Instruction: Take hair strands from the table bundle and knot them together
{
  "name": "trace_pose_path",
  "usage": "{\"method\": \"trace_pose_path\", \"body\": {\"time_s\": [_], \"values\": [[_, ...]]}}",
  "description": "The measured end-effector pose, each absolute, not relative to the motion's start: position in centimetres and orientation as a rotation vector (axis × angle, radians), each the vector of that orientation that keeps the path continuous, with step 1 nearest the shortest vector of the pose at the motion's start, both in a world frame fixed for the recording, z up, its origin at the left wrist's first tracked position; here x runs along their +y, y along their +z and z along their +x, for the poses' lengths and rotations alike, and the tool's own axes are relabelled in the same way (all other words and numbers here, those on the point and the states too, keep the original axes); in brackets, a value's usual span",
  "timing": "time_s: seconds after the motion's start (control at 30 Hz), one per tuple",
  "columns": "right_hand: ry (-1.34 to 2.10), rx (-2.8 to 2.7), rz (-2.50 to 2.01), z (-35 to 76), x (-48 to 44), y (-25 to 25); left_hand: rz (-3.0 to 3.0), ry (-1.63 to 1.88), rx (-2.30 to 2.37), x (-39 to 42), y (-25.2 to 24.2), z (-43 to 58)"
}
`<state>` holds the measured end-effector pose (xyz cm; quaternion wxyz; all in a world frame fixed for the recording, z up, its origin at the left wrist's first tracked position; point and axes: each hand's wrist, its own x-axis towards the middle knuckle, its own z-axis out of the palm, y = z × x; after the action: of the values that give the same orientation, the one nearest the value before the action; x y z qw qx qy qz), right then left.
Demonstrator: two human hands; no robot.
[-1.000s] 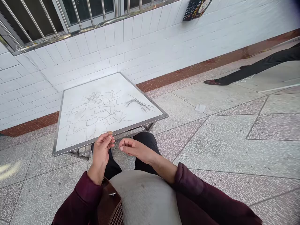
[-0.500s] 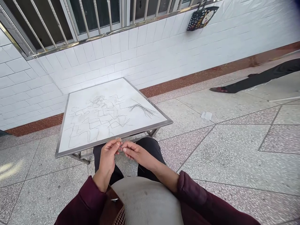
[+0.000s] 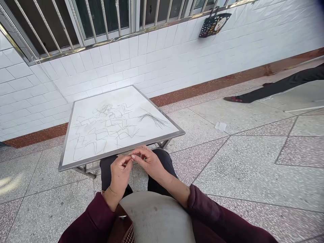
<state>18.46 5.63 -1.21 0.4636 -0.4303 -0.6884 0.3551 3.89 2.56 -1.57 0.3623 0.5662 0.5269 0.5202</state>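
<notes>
Your left hand (image 3: 119, 172) and right hand (image 3: 153, 164) meet fingertip to fingertip above your lap, just in front of the near edge of the desk (image 3: 131, 94). Both are pinching, thumb against finger, on what looks like a thin strand (image 3: 133, 174); its tail seems to hang down below the left fingertips, and the pinched part is hidden, so can't tell its exact shape there. My read: step in hand is fine two-handed fingertip work on that strand. To do it well, let the left pinch act as the anchor and the right do the small moves, grips close together so the strand can't flex between them. Light pressure, it'll likely slip or kink if squeezed off-axis. Tilt the right fingers away a bit so you can see the contact point. Steady your forearms against your body. Mind the tail, it could snag on your dark trousers (image 3: 163, 162). On the desk, the bent strands (image 3: 103, 119) lie spread out, with the loose bundle (image 3: 154, 119) well to their right; lean in gently so you don't bump the desk and shift them
</notes>
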Motion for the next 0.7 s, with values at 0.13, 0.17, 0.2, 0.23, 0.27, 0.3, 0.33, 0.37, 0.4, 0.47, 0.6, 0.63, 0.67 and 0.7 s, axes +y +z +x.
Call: {"method": "trace_pose_path", "body": {"time_s": [0.13, 0.17, 0.2, 0.23, 0.27, 0.3, 0.33, 0.37, 0.4, 0.47, 0.6, 0.63, 0.67, 0.7], "values": [[0.944, -1.616, -1.092, 18.5, 5.8, -1.4, 1.474, 1.260, 1.314, 2.6, -2.0, 4.0], [0.980, -1.593, -1.105, 18.6, 5.8, -1.4, 1.466, 1.225, 1.288, 2.6, -2.1, 4.1], [1.013, -1.572, -1.118, 18.6, 5.8, -1.4, 1.448, 1.184, 1.255, 2.6, -2.2, 4.2], [1.034, -1.552, -1.129, 18.7, 5.9, -1.4, 1.419, 1.143, 1.223, 2.6, -2.2, 4.3], [1.037, -1.535, -1.138, 18.8, 6.0, -1.5, 1.385, 1.102, 1.194, 2.5, -2.3, 4.5], [1.026, -1.524, -1.144, 18.9, 6.1, -1.6, 1.351, 1.062, 1.172, 2.4, -2.4, 4.6], [1.004, -1.517, -1.151, 19.0, 6.2, -1.7, 1.319, 1.024, 1.157, 2.3, -2.5, 4.8], [0.976, -1.507, -1.157, 19.1, 6.4, -1.7, 1.296, 0.983, 1.148, 2.1, -2.6, 4.9], [0.945, -1.491, -1.162, 19.2, 6.6, -1.8, 1.288, 0.932, 1.139, 2.0, -2.7, 5.0], [0.877, -1.446, -1.171, 19.6, 7.0, -1.8, 1.322, 0.806, 1.108, 1.9, -3.1, 4.9], [0.713, -1.505, -1.184, 21.0, 7.7, -1.2, 1.372, 0.813, 1.139, 2.7, -3.9, 3.4], [0.666, -1.579, -1.178, 21.3, 7.6, -1.0, 1.314, 0.902, 1.174, 3.1, -3.8, 2.7], [0.618, -1.666, -1.164, 21.6, 7.5, -0.8, 1.229, 1.008, 1.206, 3.5, -3.6, 2.0], [0.574, -1.755, -1.142, 21.7, 7.4, -0.6, 1.138, 1.119, 1.226, 3.9, -3.2, 1.3]]}}
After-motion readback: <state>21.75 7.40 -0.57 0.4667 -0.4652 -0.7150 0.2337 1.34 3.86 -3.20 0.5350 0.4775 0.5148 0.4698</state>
